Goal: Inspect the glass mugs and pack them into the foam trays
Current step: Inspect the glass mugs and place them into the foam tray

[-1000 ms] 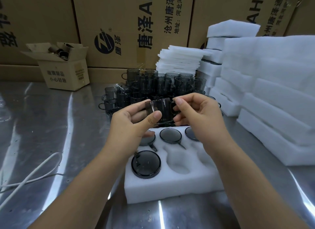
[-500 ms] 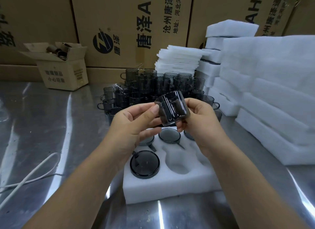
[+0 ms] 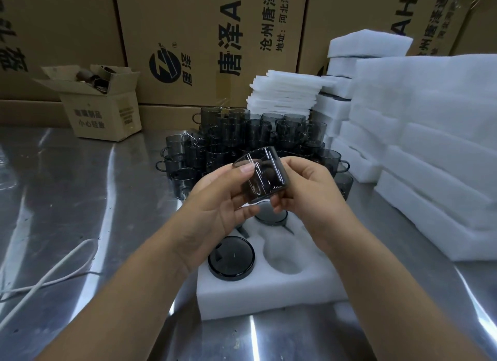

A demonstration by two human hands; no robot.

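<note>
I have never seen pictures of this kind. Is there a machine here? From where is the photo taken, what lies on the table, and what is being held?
There is no machine here, only a person at work. The camera sits on the person's head and looks forward and down, so you see both arms from above. The left hand and the right hand together hold one smoky glass mug, tilted, above a white foam tray. A packed mug sits in a front pocket of the tray, and the pocket beside it is empty. Behind the tray stands a crowd of unpacked mugs. To the right are stacks of foam trays. To the left are a small open carton and a white cable. All of this rests on a shiny metal table.
</note>
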